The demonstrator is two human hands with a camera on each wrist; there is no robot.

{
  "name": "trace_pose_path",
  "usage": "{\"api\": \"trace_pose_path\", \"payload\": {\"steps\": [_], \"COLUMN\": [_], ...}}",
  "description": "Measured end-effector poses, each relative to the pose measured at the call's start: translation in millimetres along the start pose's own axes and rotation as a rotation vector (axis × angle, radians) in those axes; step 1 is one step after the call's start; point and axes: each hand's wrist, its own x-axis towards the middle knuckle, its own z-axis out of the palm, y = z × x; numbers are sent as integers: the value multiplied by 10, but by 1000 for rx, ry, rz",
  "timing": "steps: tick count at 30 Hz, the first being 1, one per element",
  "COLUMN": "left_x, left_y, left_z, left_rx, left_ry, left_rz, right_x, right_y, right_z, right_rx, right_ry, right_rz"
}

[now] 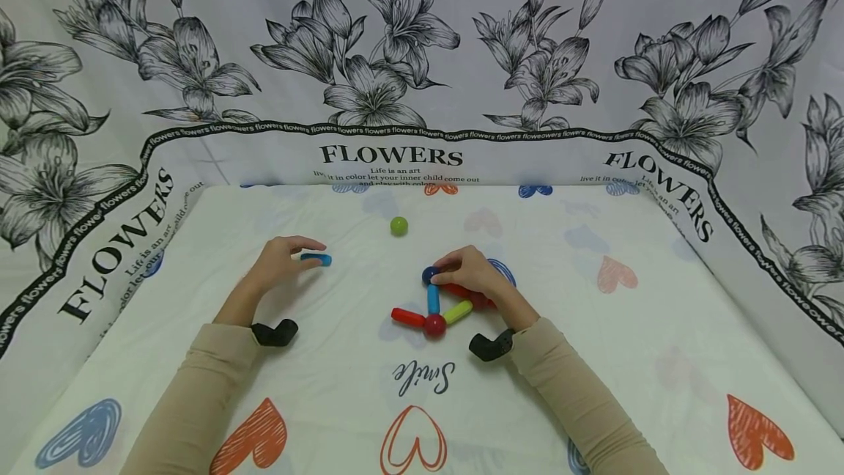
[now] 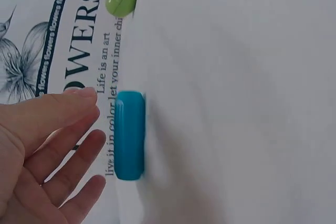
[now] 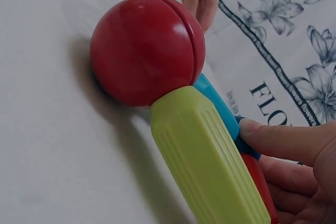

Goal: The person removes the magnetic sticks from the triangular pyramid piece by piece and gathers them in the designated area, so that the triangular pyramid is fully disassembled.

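Note:
My left hand is over the left part of the table, thumb and fingers parted. A loose light-blue rod lies right at its fingertips, with a gap showing in the left wrist view. My right hand pinches the dark blue ball of a joined rod-and-ball toy. From that ball a light-blue rod runs to a red ball. A red rod and a yellow-green rod also stick out of the red ball. Another red rod is partly hidden under the right hand.
A green ball sits alone toward the back of the table. White cloth printed with hearts covers the tabletop, and a flower-patterned curtain rises behind it. Black wrist cameras are worn at both sleeves.

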Motion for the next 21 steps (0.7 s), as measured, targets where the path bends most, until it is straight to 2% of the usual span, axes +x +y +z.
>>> {"api": "trace_pose_path", "payload": {"steps": [4, 9, 15, 21], "left_x": [-41, -76, -118, -163], "left_y": [105, 224, 345, 455], "left_z": [24, 98, 261, 405], "left_rx": [19, -15, -57, -76], "left_ry": [22, 19, -9, -44], "left_rz": [61, 89, 152, 216], "right_x": [12, 14, 10, -14], "right_y": [10, 17, 40, 52], "right_z": [0, 2, 2, 15], "right_rx": [4, 16, 36, 3], "right_ry": [3, 2, 0, 15], "right_rz": [-5, 0, -21, -70]}}
